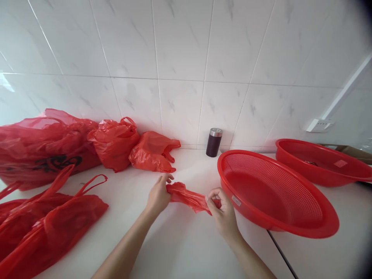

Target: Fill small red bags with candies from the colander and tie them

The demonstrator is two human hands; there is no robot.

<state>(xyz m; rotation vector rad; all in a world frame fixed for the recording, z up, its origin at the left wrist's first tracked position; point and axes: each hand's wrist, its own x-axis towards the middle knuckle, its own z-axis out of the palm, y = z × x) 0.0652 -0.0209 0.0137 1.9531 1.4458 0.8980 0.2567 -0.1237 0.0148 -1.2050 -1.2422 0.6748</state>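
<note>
A crumpled red plastic bag (190, 197) is stretched between my two hands, above the white tabletop (174, 244). My left hand (159, 193) is closed on its left end. At the other end, my right hand (222, 209) pinches the bag between thumb and fingers. Just right of that hand stands a large red perforated basket (258, 193), tilted a little, with bare mesh walls showing. Beyond my left hand, a knotted-looking red plastic bag (154, 151) rests against the tiled wall.
More red bags lie to the left: a bulging one (116, 143), a large one with black print (46, 151) and a flattened one (66, 221). A dark tumbler (214, 142) stands by the wall. Back right are a red basin (322, 170) and a wall socket (319, 125).
</note>
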